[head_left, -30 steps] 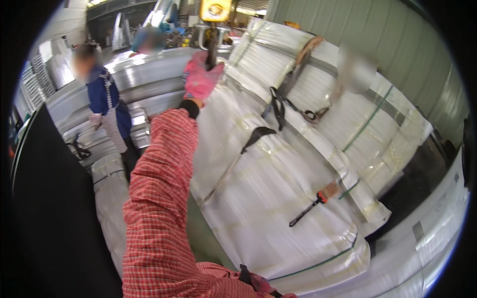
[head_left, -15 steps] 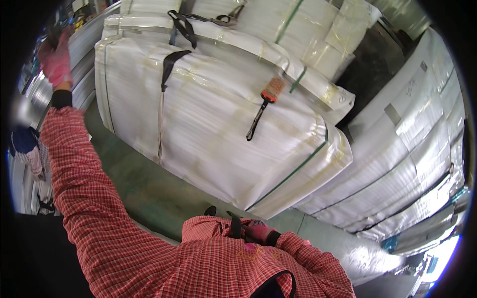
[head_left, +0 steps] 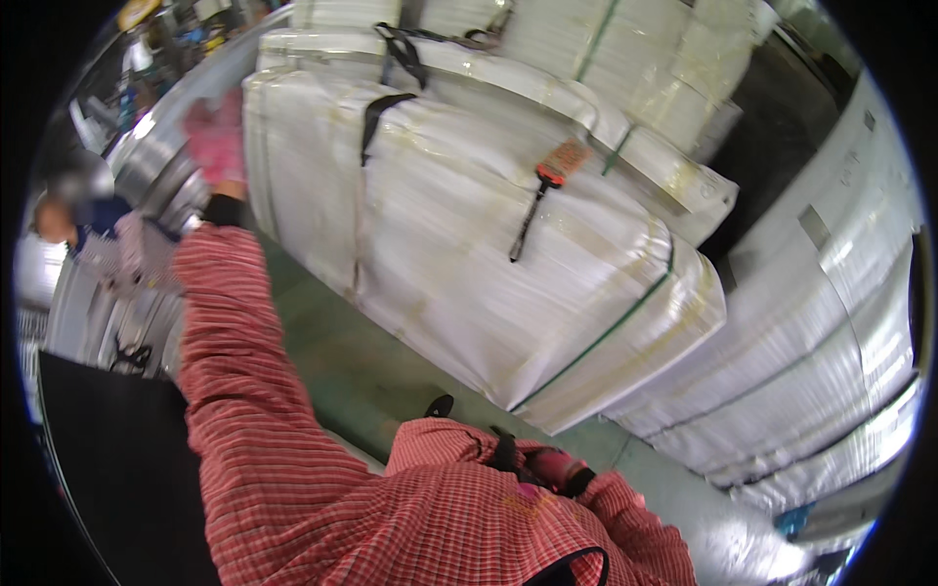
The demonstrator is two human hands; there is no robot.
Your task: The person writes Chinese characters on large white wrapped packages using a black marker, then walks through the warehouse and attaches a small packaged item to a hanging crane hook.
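Rate bale (head_left: 459,234) prob. heavy, slick; grab by strap (head_left: 373,125). Can't tell grip: L hand (head_left: 215,142) (upper L), R hand (head_left: 555,469) (lower ctr).

Left hand (head_left: 215,142), beside the left end of the white bundle (head_left: 440,234): pink glove smeared by blur, its fingers indistinct, so that neither grip nor contact can be read; right hand (head_left: 554,467), below the bundle: fingers obscure, hold uncertain; shoe (head_left: 442,405), just below the bundle: mostly hidden by checked clothes (head_left: 459,518); person (head_left: 117,254), left of the bundle: face blurred, legs out of sight; clutter (head_left: 161,59), beyond the bundle's left end: too small and blurred to identify; upper stack (head_left: 547,39), behind the bundle: cut by the top edge; wrapped stack (head_left: 811,283), right of the bundle: cropped by the dark rim.
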